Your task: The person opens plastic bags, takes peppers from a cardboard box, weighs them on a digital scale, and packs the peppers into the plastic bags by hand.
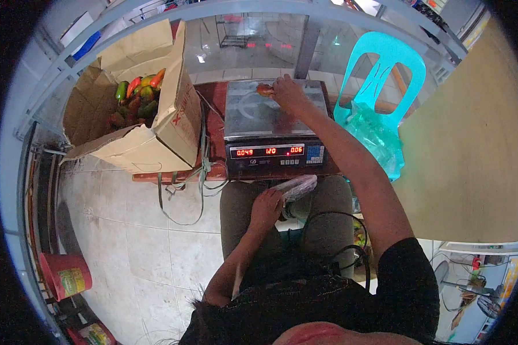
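My right hand (pixel 289 95) reaches over the steel platform of a digital scale (pixel 253 118), its curled fingers closed at the end of a small reddish-orange pepper (pixel 264 89). Red digits on the scale's display (pixel 270 151) read 0.049, 1.20 and 0.06. Down at my lap, my left hand (pixel 267 206) grips a clear plastic bag (pixel 298 187) that lies across my thighs. An open cardboard box (pixel 178 123) left of the scale holds several red, green and orange peppers (pixel 138 92).
The scale stands on a dark red wooden bench (pixel 213 98). Cords and straps (pixel 204 164) hang beside the box. On the right are a turquoise plastic chair (pixel 411 69) with green plastic bags (pixel 374 135) and a wooden panel (pixel 460 149). Red containers (pixel 49 270) stand at lower left.
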Demonstrator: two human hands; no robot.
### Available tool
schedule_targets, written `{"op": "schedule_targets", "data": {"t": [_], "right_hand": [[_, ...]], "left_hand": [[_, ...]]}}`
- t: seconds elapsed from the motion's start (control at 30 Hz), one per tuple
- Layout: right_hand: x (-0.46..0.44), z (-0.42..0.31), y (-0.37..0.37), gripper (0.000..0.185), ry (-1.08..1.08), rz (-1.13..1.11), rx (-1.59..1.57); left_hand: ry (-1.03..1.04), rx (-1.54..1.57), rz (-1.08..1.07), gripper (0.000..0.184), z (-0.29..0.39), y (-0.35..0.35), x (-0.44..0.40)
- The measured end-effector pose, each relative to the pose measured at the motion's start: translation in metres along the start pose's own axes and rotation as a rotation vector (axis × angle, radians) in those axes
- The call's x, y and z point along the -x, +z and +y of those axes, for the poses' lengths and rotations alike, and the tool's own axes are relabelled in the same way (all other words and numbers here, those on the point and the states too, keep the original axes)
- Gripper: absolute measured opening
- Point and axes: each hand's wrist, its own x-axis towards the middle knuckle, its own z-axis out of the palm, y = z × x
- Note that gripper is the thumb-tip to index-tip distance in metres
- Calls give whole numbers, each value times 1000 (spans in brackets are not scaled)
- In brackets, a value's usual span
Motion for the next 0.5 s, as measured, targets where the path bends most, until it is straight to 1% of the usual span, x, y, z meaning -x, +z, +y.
{"op": "schedule_targets", "data": {"t": [0.03, 0.07, 0.13, 0.17, 0.23, 0.27, 0.33, 0.37, 0.43, 0.5], "right_hand": [[4, -5, -10, 31, 16, -76, -4], [10, -8, -10, 30, -18, -56, 28], [18, -12, -11, 28, -88, -12, 96], [21, -15, -2, 30, -73, 38, 68], [26, -19, 24, 35, -42, 141, 13], [29, -20, 22, 41, -34, 93, -43], [35, -22, 18, 53, -13, 0, -155], [37, -20, 21, 61, -15, 14, -171], [42, -12, 27, 79, -17, 40, -202], [43, -4, 11, 89, 8, -67, -278]], "left_hand": [[-6, -10, -19, 22, -1, 0, 0], [-11, -20, -37, 25, -1, 0, 0], [-24, -36, -69, 25, 0, -3, -1], [-29, -44, -83, 24, 1, -4, -1], [-31, 4, -26, 21, -1, 1, 0], [-31, 27, 2, 19, 1, 1, 0], [-42, 0, -48, 19, 2, -3, 0], [-47, -13, -72, 20, 3, -5, 0], [-21, -14, -39, 18, 0, -3, 0], [-12, -6, -20, 17, 1, -4, 1]]}}
